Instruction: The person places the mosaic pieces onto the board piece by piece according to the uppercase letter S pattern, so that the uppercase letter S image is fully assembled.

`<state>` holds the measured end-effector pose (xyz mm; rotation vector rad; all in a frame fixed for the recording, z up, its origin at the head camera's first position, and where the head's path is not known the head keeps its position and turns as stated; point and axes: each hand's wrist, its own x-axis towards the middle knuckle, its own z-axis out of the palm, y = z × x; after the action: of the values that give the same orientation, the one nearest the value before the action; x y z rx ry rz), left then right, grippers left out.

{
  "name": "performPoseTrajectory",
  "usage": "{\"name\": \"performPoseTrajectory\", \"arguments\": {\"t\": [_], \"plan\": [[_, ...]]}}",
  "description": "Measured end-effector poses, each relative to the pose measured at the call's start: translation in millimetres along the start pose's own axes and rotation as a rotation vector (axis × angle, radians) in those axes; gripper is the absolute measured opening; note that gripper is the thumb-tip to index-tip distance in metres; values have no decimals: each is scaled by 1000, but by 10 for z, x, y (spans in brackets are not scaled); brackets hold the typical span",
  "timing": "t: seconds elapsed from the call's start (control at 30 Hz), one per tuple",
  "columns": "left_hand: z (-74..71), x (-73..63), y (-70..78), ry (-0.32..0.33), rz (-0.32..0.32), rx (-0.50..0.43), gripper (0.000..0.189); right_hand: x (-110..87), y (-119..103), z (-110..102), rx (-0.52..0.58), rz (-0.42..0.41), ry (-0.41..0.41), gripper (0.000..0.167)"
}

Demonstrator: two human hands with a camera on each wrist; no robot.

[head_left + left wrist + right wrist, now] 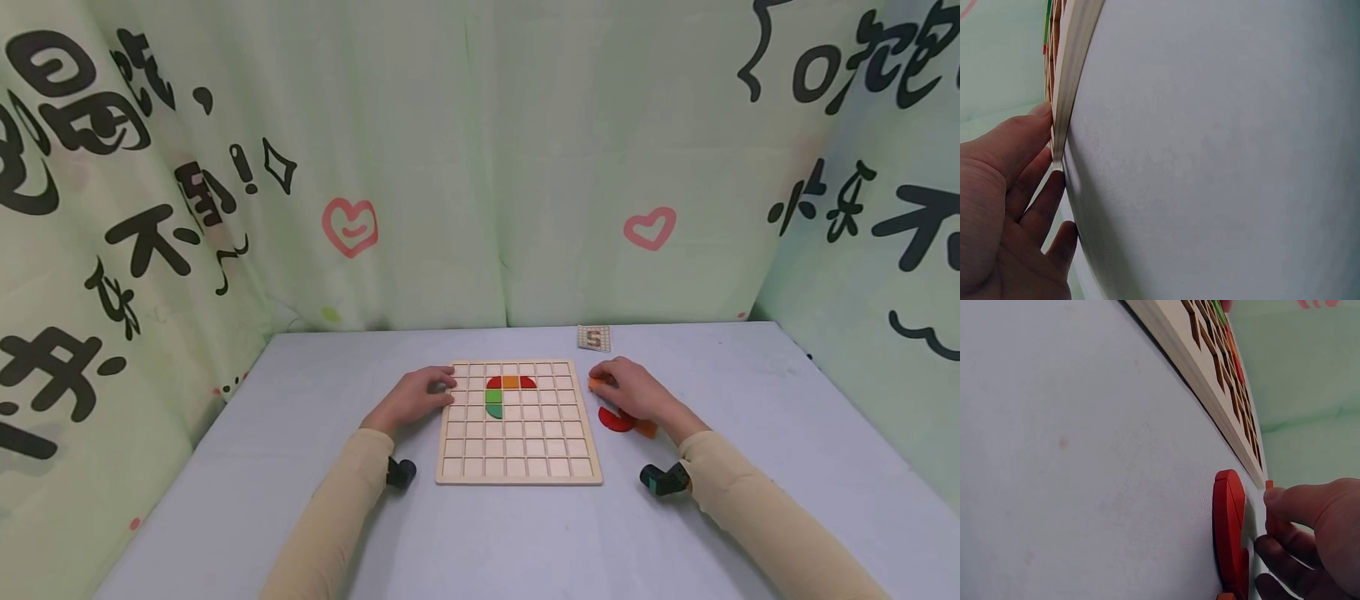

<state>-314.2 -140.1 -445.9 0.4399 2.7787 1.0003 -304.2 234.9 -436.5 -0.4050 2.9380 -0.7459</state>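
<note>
A wooden grid board (551, 481) lies on the table, with recessed square cells. Set in its upper cells are a red rounded piece (494, 383), an orange square (511, 382), another red rounded piece (528, 383), a light green square (493, 396) and a dark green rounded piece (494, 411). My left hand (417, 397) touches the board's left edge with thumb and fingertips, its fingers loosely spread. Right of the board, my right hand (633, 389) pinches a small orange block (1270, 485) between thumb and fingers. Below that hand lie red rounded pieces (615, 420), partly hidden by it.
Behind the board's right corner lies a small pattern card (594, 337). An orange piece (647, 428) shows under the right wrist. The white table (517, 542) reaches back to pale green printed curtains (495, 167).
</note>
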Motion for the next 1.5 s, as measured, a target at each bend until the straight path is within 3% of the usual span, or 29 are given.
{"name": "performPoseTrajectory", "arguments": {"t": [0.47, 0.83, 1.13, 1.37, 1.5], "plan": [[14, 11, -39, 1, -9, -22, 27, -45, -175, -23, 42, -63, 32, 36], [26, 33, -24, 4, -13, -20, 27, -89, -455, 87, 50, -245, -16, 29], [19, 32, -26, 0, 0, -5, 26, -44, -684, 225, 45, -247, -87, 27], [17, 30, -16, 0, -12, -16, 26, -3, -795, 315, 19, -332, -80, 24], [18, 29, -18, 4, -13, -22, 26, 24, -849, 356, 24, -326, -88, 24]]}}
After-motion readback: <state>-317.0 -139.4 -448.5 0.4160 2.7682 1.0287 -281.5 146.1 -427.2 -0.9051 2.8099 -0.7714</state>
